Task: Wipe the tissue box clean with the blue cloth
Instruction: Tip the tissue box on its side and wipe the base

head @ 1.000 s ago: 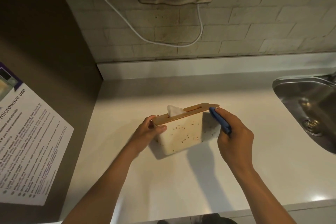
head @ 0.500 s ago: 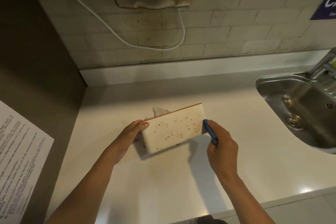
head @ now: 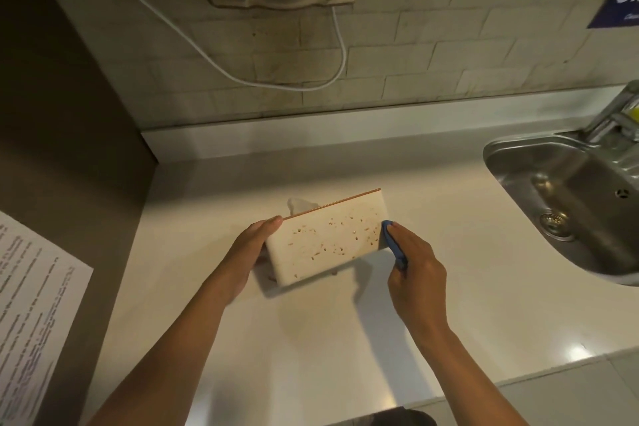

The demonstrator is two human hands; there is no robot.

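Your tissue box (head: pixel 326 239) sits near the middle of the table (head: pixel 311 339), tipped back so that its broad speckled side faces up toward you and its wooden top edge points away, with a tuft of tissue showing behind it. The box's long axis runs from lower left to upper right, and that is the line your wipe has to follow.

Your left hand (head: pixel 254 245) grips the left end of the box, fingers curled round it, thumb up by the top corner. Your right hand (head: pixel 413 268) is clamped on the blue cloth (head: pixel 392 242), pinching it folded, and the cloth touches the right end of the box at its near corner.

So the dirty face lies to the left of the cloth, between your two hands. Judging from this, the right hand is the one placed to sweep leftward along the long axis toward the left hand. Brown specks cover most of that face, so the wiping looks barely begun.
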